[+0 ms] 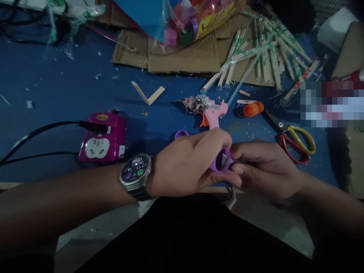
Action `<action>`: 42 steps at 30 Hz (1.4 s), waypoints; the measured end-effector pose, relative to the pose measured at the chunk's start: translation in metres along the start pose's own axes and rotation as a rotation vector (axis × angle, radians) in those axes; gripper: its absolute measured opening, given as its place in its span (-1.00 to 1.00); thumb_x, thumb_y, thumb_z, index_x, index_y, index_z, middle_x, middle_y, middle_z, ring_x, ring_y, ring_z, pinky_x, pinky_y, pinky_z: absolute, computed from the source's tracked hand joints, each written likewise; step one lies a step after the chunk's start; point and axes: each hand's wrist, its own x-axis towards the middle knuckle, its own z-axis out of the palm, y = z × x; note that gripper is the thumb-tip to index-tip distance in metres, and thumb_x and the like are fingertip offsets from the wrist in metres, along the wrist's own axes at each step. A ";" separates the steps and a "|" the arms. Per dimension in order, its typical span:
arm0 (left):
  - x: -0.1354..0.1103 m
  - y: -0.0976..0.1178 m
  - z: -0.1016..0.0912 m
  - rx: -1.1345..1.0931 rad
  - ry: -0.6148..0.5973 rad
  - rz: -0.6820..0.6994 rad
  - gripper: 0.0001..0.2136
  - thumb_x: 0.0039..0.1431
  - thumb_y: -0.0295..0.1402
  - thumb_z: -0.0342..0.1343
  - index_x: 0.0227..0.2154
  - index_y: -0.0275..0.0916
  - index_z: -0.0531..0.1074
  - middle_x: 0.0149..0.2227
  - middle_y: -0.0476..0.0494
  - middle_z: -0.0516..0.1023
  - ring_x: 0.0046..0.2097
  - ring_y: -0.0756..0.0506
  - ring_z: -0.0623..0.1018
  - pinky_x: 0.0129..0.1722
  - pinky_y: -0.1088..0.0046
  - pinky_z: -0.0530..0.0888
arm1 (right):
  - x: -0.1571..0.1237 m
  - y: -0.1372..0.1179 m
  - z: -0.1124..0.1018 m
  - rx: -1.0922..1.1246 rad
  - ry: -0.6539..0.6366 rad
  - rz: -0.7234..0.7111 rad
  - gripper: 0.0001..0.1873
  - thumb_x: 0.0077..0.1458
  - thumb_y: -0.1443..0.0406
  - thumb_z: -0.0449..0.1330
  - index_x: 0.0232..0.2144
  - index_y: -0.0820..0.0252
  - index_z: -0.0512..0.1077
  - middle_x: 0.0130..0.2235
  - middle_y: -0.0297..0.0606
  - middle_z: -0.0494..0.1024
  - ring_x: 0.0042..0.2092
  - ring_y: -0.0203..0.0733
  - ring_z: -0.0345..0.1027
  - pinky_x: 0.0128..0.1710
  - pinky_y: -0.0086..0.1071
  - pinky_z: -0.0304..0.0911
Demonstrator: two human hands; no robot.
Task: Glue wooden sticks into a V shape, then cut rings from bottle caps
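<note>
My left hand (187,163), with a watch on its wrist, is closed round a purple bottle cap (220,161) held just above the near edge of the blue table (57,91). My right hand (261,167) meets it from the right, fingers closed on a thin dark tool (237,163) whose tip points into the cap's open side. I cannot make out what that tool is. A pink glue gun (213,112) lies on the table just beyond both hands, its nozzle pointing left.
A purple power strip (104,138) with a black cable sits at the left. Red and yellow scissors (295,138) lie to the right, an orange cap (251,109) and a second purple cap (181,133) nearby. Cardboard (182,57), wrapped chopsticks (264,53) and a bag of caps (187,22) lie behind.
</note>
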 end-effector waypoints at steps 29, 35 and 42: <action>0.004 -0.004 -0.013 -0.092 -0.124 0.067 -0.65 0.42 0.04 0.12 -0.18 -0.18 0.35 -0.36 -0.02 0.54 -0.43 -0.05 0.53 -0.47 0.34 0.39 | 0.001 -0.002 -0.004 -0.056 -0.029 -0.014 -0.92 0.35 0.39 0.25 -0.27 0.21 0.52 -0.48 -0.43 0.48 -0.51 -0.44 0.30 -0.49 -0.57 0.20; 0.002 -0.008 -0.005 -0.135 -0.008 0.008 -0.53 0.36 0.09 0.21 0.02 -0.20 0.31 -0.19 -0.12 0.56 -0.35 -0.07 0.58 -0.43 0.36 0.50 | 0.002 -0.002 -0.005 -0.085 0.008 0.003 -0.85 0.39 0.33 0.24 -0.30 0.20 0.48 -0.49 -0.44 0.46 -0.53 -0.44 0.26 -0.51 -0.56 0.18; 0.002 -0.004 -0.007 -0.060 0.086 -0.076 -0.63 0.44 0.08 0.09 0.03 -0.09 0.41 -0.09 -0.16 0.63 -0.18 -0.15 0.66 -0.20 0.24 0.64 | 0.001 0.001 -0.003 -0.010 0.048 0.007 -0.92 0.36 0.36 0.27 -0.26 0.20 0.50 -0.45 -0.42 0.52 -0.57 -0.47 0.25 -0.53 -0.57 0.22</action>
